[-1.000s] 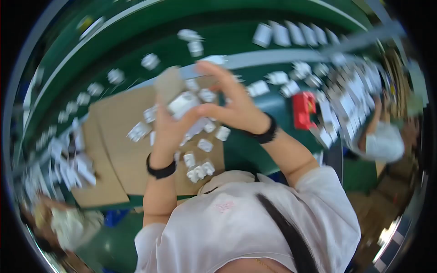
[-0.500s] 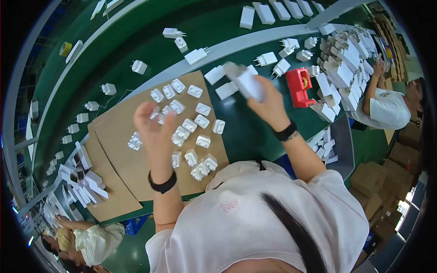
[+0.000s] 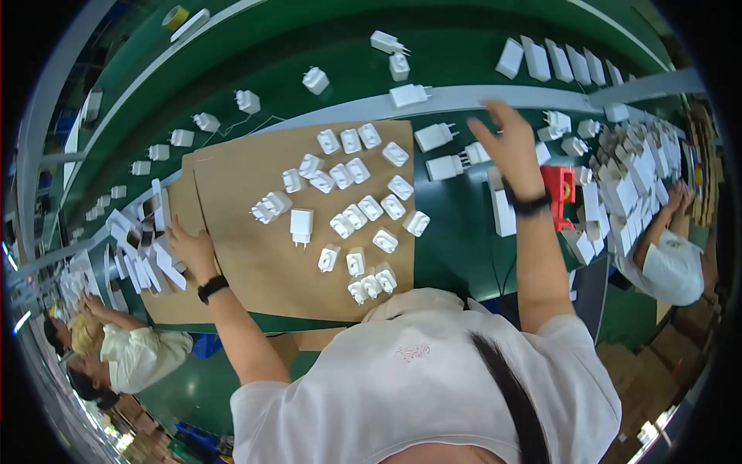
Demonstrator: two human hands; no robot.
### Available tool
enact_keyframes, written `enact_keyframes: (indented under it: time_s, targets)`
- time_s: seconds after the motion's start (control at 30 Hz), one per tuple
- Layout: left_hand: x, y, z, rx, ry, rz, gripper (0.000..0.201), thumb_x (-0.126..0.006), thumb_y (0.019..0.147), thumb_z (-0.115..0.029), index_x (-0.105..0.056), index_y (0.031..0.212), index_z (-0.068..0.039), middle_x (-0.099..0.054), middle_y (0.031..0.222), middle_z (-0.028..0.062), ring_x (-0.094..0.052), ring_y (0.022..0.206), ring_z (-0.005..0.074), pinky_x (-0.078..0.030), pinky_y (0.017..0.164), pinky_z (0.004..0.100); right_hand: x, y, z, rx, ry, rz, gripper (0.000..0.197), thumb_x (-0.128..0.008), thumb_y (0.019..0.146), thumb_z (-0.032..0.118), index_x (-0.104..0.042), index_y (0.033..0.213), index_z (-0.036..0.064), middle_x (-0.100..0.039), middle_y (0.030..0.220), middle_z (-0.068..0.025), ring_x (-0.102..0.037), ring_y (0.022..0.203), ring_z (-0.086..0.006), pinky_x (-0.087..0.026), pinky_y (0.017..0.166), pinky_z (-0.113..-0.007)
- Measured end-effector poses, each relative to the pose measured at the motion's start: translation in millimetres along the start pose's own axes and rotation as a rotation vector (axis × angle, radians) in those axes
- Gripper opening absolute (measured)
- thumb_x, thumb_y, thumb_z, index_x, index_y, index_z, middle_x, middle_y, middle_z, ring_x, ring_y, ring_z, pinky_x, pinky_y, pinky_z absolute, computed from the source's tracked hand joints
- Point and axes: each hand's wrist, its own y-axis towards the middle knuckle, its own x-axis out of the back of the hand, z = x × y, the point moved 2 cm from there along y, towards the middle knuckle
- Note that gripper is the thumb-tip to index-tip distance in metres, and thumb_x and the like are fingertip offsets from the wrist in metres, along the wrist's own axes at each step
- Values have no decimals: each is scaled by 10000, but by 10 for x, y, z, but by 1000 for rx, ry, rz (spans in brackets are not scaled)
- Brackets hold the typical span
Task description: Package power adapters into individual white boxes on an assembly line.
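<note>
Several white plug chargers [image 3: 371,206] stand in loose rows on a brown cardboard sheet [image 3: 247,301]. A larger white charger [image 3: 301,224] lies among them with its pins toward me. At the cardboard's left side, my left hand [image 3: 193,249] has its fingers spread beside a pile of open white boxes [image 3: 143,267]; whether the fingertips touch one I cannot tell. My right hand [image 3: 514,151] is raised over the right part of the table, fingers apart and holding nothing. Close to it are white two-pin chargers [image 3: 444,167] and a white box [image 3: 502,207].
A red tape dispenser [image 3: 558,193] stands right of my right wrist. Beyond it, white boxes [image 3: 630,193] are heaped. More chargers [image 3: 247,101] and upright white boxes [image 3: 535,59] line the back ledge. People sit at work at far left and right.
My right hand has let go of the white box, which now lies on the table. My left hand has moved left from above the chargers to the box pile. The whole view has shifted.
</note>
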Motion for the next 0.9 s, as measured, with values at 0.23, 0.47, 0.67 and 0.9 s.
enact_keyframes:
  time_s: [0.23, 0.47, 0.67, 0.9]
  targets:
    - [-632, 388, 836, -265, 261, 278, 565, -539, 681, -29, -416, 1231, 7, -387, 1294, 195, -335, 1215, 337, -364, 932, 447, -1129, 2204, -6, 152, -253, 165, 521, -661, 682, 282, -540, 1132, 49, -566, 1101, -185, -542, 1011, -325, -438, 869, -364]
    - [-524, 609, 1103, 31, 28, 84, 533, -641, 630, -129, -497, 1138, -60, -526, 1070, 207, -483, 993, 378, -398, 876, 437, -1368, 2499, -282, 231, -516, 385, 386, -549, 723, 94, -545, 1109, 91, -573, 1060, -179, -543, 1003, -328, -437, 835, -412]
    - [-156, 308, 1772, 483, 50, 100, 606, -655, 638, -256, -471, 1186, -74, -486, 1149, 188, -425, 1090, 374, -385, 907, 433, 151, 1970, 126, 240, 72, 131, 433, -563, 839, 190, -446, 1235, 63, -587, 1001, -141, -576, 889, -218, -452, 733, -291]
    - [-339, 600, 1535, 559, 193, 71, 616, -660, 643, -434, -539, 1064, 0, -543, 1105, 185, -493, 1056, 348, -411, 891, 409, 699, 794, 463, 44, 468, 132, 466, -550, 855, 152, -397, 1289, 77, -572, 1004, -71, -547, 883, -129, -424, 764, -230]
